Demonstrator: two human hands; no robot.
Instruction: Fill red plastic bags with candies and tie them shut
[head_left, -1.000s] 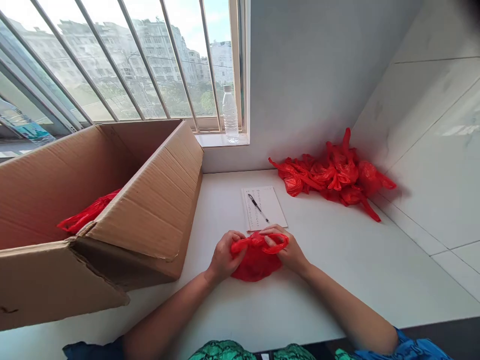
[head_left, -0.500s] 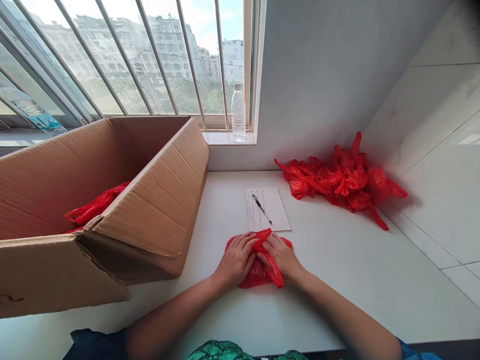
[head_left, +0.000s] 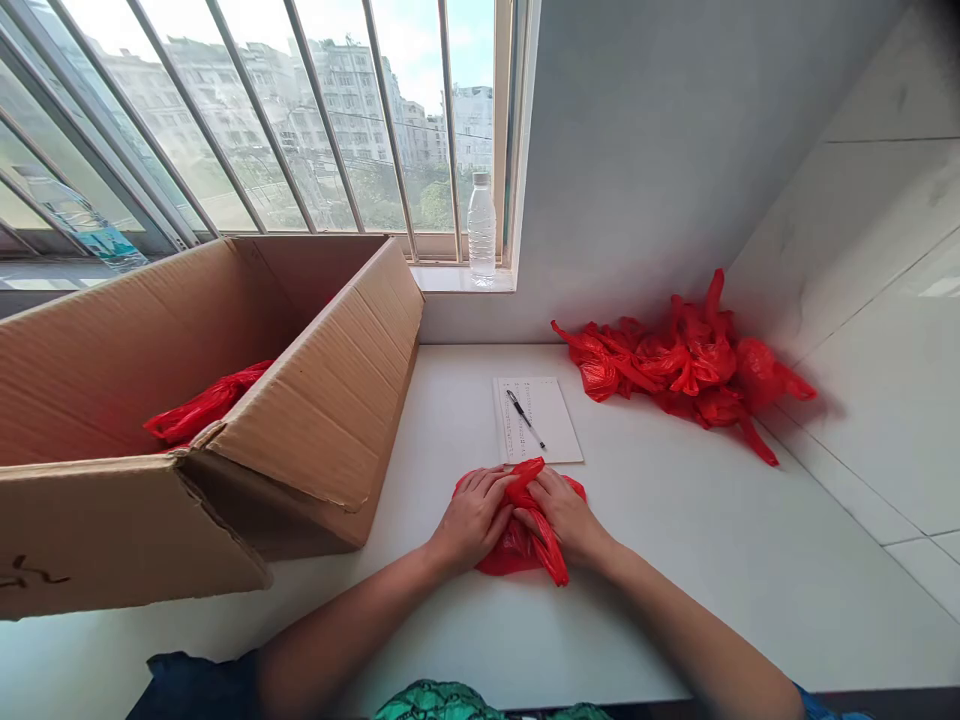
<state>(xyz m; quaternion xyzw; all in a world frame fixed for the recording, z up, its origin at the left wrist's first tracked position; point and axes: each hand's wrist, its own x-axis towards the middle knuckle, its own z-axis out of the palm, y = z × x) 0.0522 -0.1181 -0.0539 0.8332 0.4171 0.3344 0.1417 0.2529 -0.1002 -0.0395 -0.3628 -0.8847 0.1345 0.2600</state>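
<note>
The [red plastic bag] (head_left: 499,560) has been brought down flat on the [white counter] (head_left: 675,530)! It is pressed by the open, palm-down [left hand] (head_left: 472,520), while its [twisted handle] (head_left: 551,545) is gripped under the curled [right hand] (head_left: 566,518). A [notepad] (head_left: 555,425) lies at twelve o'clock, a [heap of bags] (head_left: 675,365) at two, a [cardboard box] (head_left: 315,420) at ten.

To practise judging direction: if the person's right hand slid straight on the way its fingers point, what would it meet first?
The right hand lies on the red plastic bag, so that comes first; beyond it, probably the sheet of printed paper, though depth is unclear.
</note>
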